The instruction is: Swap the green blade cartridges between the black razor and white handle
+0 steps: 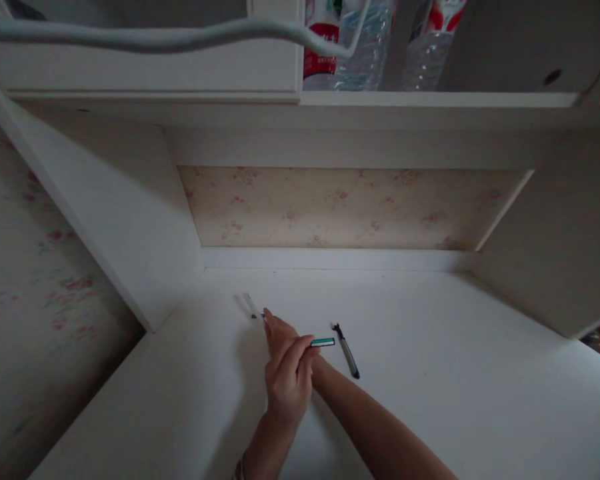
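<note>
My left hand [290,377] is closed, pinching a small flat strip [323,342] with a green face and a pale edge. My right forearm passes underneath, so the wrists cross. Farther left, the fingers of my right hand [279,331] are closed around the near end of a thin, translucent stick-like piece [251,303]; its kind is not clear. A small dark bit [257,316] shows beside that piece. To the right of both hands, a black and grey pen [347,353] lies slanted on the white desktop [420,400], touched by neither hand.
White side panels [145,220] and a floral back wall [340,207] enclose the desk. Overhead, a shelf [430,100] holds several plastic bottles [365,47]. A pale bent rod or cable [180,37] crosses the top left.
</note>
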Action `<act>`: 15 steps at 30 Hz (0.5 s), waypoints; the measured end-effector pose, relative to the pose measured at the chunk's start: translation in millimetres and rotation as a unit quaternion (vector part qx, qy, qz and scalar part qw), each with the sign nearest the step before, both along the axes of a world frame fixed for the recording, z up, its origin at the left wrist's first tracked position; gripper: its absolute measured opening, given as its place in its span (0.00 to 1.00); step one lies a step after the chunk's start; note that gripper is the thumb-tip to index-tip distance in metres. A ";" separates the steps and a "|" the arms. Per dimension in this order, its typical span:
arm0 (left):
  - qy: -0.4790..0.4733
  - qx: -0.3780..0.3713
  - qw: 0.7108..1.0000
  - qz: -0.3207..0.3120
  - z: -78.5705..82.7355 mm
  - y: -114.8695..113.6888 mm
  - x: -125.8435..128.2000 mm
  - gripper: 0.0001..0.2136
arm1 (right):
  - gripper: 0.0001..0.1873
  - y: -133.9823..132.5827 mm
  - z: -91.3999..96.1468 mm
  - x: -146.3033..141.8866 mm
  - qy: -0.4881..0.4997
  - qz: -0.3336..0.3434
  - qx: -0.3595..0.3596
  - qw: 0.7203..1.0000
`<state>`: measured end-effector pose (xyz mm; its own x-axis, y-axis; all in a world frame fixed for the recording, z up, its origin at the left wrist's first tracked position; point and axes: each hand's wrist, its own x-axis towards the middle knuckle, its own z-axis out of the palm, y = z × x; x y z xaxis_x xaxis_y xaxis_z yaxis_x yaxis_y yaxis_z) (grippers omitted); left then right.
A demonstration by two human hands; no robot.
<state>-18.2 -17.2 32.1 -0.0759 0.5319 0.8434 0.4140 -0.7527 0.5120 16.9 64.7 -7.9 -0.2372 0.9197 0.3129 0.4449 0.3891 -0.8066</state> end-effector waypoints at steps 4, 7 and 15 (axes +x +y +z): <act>0.030 0.022 0.999 -0.004 -0.7 2.9 -2.0 0.10 | 0.17 -30.7 2.9 63.2 0.058 0.011 -0.017 0.998; 0.037 0.019 0.999 -0.020 -2.2 4.2 -1.6 0.11 | 0.15 -62.3 2.5 99.3 0.182 0.017 -0.103 0.978; 0.096 0.008 0.995 -0.033 -15.4 7.1 5.4 0.13 | 0.15 -103.4 7.0 135.6 0.471 -0.039 -0.238 0.848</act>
